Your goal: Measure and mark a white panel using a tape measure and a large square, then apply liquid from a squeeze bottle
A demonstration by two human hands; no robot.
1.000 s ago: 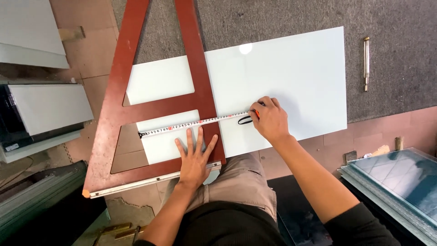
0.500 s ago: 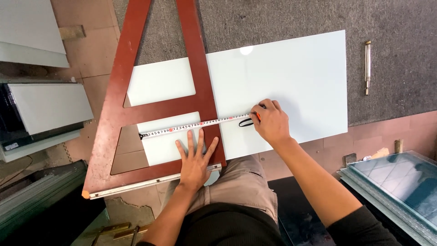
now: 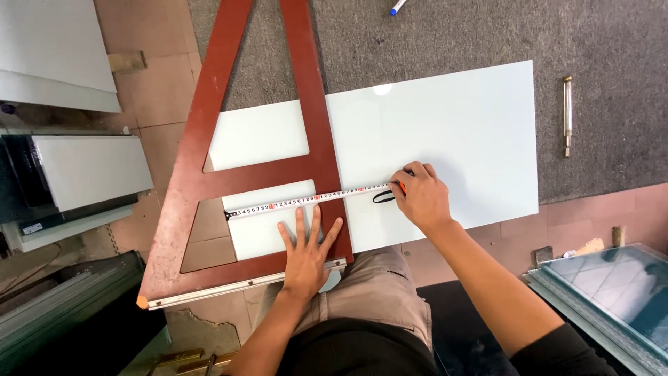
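Left hand point(image 3: 306, 252) flat on red frame point(image 3: 202, 167); right hand point(image 3: 420, 198) stretches tape measure point(image 3: 306, 201).

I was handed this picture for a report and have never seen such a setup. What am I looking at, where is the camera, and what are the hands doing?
There is no machine here: a person works with bare hands, and the camera sits on their head, looking down. A pale glass sheet lies on grey carpet. Across it rests a reddish-brown A-shaped frame with a metal bar along its near edge. The left hand presses flat on the frame's lower part. The right hand holds the case of a tape measure, whose blade is stretched leftward across glass and frame. To the right lies a slim metal tool; more glass sheets are stacked at the lower right.
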